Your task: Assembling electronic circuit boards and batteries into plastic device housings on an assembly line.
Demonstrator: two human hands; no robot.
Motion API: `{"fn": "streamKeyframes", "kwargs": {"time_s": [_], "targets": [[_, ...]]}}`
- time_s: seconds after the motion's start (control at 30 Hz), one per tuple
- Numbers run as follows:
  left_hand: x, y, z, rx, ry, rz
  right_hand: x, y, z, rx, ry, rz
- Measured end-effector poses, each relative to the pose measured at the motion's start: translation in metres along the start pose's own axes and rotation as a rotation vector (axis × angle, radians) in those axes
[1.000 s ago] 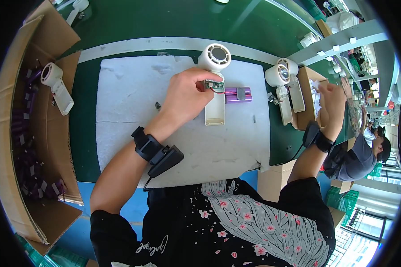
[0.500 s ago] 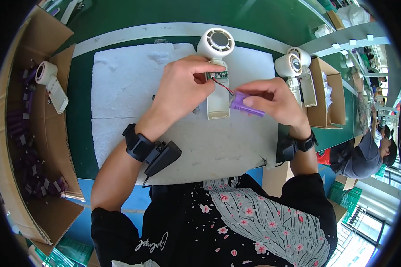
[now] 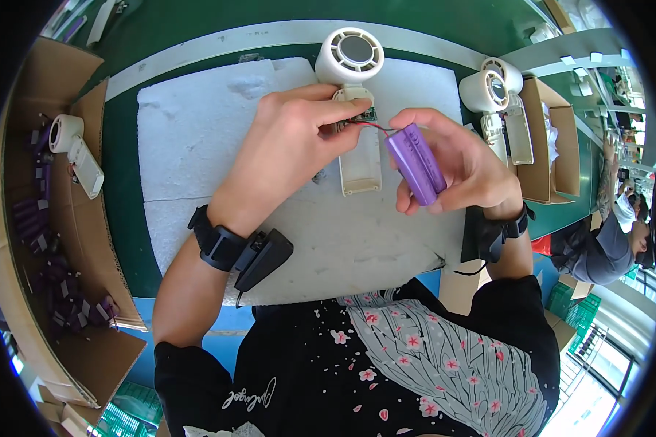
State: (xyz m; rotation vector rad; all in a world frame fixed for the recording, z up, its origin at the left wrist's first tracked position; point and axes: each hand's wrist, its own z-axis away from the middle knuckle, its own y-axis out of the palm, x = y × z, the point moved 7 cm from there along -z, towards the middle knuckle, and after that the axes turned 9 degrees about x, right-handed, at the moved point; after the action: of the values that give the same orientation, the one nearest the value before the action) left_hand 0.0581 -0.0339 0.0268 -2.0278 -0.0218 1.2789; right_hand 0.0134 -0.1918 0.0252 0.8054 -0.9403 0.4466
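A white handheld fan (image 3: 359, 156) lies with its round head away from me and its handle shell uncovered, a green circuit board (image 3: 370, 114) showing inside. My left hand (image 3: 291, 131) reaches over the handle, thumb and forefinger pinched on thin red and black wires (image 3: 372, 124) beside the board; the fingertips partly hide the wire ends. In my right hand (image 3: 474, 164) is a purple battery pack (image 3: 416, 164), held tilted just right of the handle. The wires run from its upper end toward the board.
A white foam mat (image 3: 197, 138) lies under the work. At left, a tall cardboard box (image 3: 98, 240) holds purple battery packs (image 3: 33, 218), with another fan (image 3: 87, 171) on its edge. More fans (image 3: 485, 91) stand at right beside a small carton (image 3: 554, 171). Another person (image 3: 605, 251) is farther right.
My right hand has turned the purple battery pack steeper, its broad side now facing up, and moved slightly right. My left hand stays at the board, still pinching the wires.
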Motion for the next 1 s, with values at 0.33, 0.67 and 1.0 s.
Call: {"fn": "streamKeyframes", "kwargs": {"time_s": [0.33, 0.67, 1.0], "targets": [[-0.003, -0.001, 0.001, 0.06, 0.024, -0.074, 0.005, -0.007, -0.004, -0.121, -0.177, 0.643], [-0.004, -0.001, 0.002, 0.042, 0.134, -0.041, 0.009, 0.025, -0.009, -0.43, -0.32, 1.16], [-0.005, -0.006, 0.004, 0.008, 0.197, -0.057, 0.004, 0.032, -0.008, -0.481, -0.403, 1.441]]}}
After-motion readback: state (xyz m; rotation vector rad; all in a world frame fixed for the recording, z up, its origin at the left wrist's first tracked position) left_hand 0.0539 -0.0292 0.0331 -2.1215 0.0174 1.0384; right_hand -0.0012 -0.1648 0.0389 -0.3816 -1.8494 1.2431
